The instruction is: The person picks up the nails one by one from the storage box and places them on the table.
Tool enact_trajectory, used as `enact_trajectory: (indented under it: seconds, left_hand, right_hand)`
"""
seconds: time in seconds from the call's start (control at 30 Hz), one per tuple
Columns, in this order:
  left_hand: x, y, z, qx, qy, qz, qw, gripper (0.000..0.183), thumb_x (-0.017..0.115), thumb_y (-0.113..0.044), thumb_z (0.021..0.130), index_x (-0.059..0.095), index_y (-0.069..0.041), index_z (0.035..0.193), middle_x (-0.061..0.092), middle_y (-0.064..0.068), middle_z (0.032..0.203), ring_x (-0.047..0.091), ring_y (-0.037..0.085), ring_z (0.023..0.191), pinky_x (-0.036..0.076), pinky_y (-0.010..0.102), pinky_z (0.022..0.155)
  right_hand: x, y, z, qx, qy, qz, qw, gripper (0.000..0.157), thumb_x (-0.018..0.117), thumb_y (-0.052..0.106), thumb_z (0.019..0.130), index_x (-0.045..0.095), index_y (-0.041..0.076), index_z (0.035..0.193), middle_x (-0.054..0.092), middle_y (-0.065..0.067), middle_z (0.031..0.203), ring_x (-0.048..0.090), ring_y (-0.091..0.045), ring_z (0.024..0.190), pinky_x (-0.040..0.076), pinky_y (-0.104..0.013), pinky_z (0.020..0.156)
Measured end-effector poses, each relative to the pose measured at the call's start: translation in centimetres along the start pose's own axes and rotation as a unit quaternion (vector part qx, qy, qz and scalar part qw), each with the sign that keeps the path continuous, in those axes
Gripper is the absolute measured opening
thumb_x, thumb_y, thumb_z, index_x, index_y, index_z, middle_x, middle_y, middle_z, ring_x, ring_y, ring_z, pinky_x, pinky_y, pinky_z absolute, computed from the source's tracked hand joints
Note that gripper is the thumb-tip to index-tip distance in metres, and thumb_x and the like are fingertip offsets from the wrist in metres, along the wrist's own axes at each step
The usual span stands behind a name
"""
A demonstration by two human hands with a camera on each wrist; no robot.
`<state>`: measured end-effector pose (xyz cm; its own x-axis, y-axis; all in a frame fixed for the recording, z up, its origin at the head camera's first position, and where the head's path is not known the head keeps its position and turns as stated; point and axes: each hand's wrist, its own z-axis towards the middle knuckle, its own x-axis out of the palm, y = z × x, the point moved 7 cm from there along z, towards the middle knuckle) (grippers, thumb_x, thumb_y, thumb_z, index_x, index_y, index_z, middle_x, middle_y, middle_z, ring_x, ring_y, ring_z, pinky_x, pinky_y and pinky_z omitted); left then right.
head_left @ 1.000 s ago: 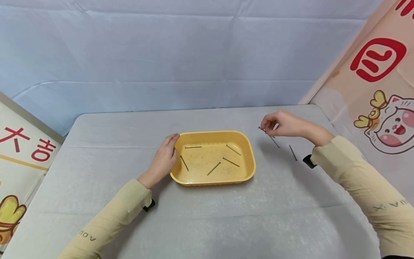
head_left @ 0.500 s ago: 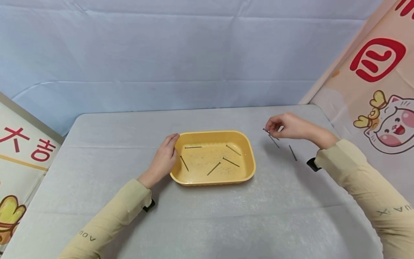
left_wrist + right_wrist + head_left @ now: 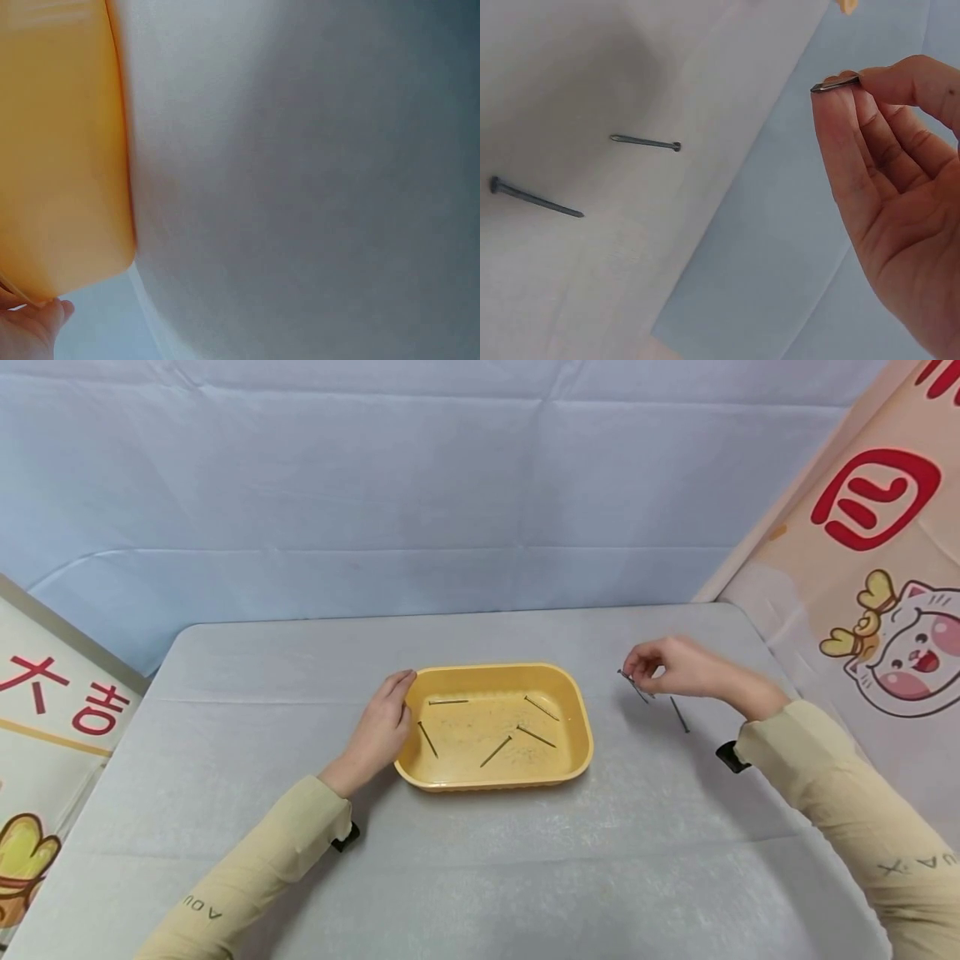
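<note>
In the head view, a yellow plastic tray (image 3: 495, 781) with several nails lying apart on its bottom stands mid-table. My left hand (image 3: 378, 727) grips its left rim near the far corner; the left wrist view catches only the fingertips (image 3: 63, 309) at that rim. Off to the tray's right, my right hand (image 3: 671, 667) pinches a nail (image 3: 834, 85) between thumb and index finger, above the table. Two other nails lie on the cloth below it: one nail (image 3: 679, 715) in plain sight, the other nail (image 3: 640, 693) partly covered by the hand in the head view.
A grey cloth covers the table (image 3: 480, 877). Behind it hangs a pale blue cloth backdrop (image 3: 375, 485). Printed panels stand at both sides, the right panel (image 3: 795, 577) close to the table's far right corner.
My right hand has shifted right and nearer to me with the pinched nail, coming over one of the nails on the table. The left hand and the tray have stayed put.
</note>
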<state>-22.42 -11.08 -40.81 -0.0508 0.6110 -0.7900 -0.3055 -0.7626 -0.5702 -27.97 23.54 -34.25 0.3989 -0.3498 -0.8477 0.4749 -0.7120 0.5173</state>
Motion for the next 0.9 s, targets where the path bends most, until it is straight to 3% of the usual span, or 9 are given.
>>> enact_trajectory:
  seconds: [0.33,0.6,0.9]
  left_hand:
    - [-0.1,-0.2,0.0,-0.003,-0.002,-0.002,1.0,0.044,0.041,0.004,0.089,0.038,0.008,0.133,0.04,0.018,0.134,0.038,0.029,0.125,0.033,0.04,0.103]
    - [-0.1,-0.1,-0.1,-0.005,-0.002,-0.003,1.0,0.045,0.041,0.004,0.089,0.038,0.007,0.134,0.04,0.017,0.135,0.038,0.029,0.125,0.035,0.041,0.102]
    - [0.0,-0.1,0.0,-0.006,0.001,0.0,1.0,0.045,0.041,0.002,0.09,0.037,0.007,0.134,0.039,0.017,0.135,0.038,0.029,0.125,0.035,0.041,0.102]
  right_hand:
    - [1.2,-0.9,-0.4,0.014,-0.002,0.025,1.0,0.015,0.06,-0.004,0.078,0.064,0.003,0.091,0.063,-0.007,0.079,0.057,-0.011,0.071,0.049,-0.024,0.06]
    - [2.3,-2.1,-0.7,0.052,0.014,0.055,0.997,0.016,0.058,-0.001,0.081,0.061,-0.002,0.097,0.062,-0.007,0.079,0.055,-0.013,0.068,0.049,-0.026,0.056]
    - [3.4,-3.8,-1.0,0.113,0.036,0.113,0.986,0.02,0.055,0.001,0.085,0.057,-0.009,0.103,0.062,-0.014,0.083,0.059,-0.018,0.068,0.053,-0.036,0.063]
